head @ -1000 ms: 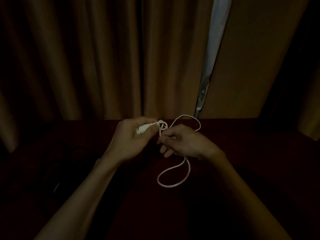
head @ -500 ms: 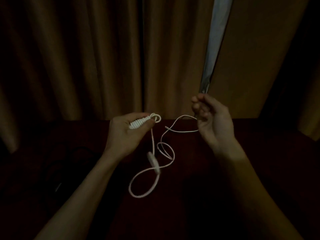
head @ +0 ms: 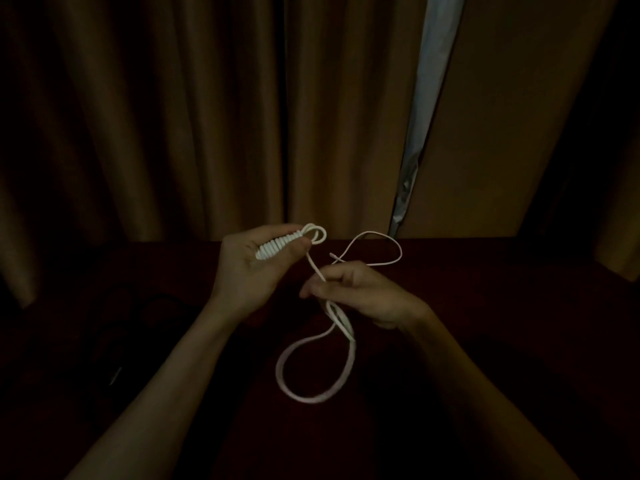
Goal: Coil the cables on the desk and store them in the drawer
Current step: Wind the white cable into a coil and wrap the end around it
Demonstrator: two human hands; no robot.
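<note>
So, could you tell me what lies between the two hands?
In the head view, a stretch of thin white cable runs from left hand to right hand.

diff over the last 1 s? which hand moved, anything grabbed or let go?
The right hand swung up and to the right, drawing a strand out, then came back down toward centre and now pinches the white cable just below the left hand. The slack loop swung left, then partway back. Unchanged: the left hand holds the wound bundle in the same spot.
</note>
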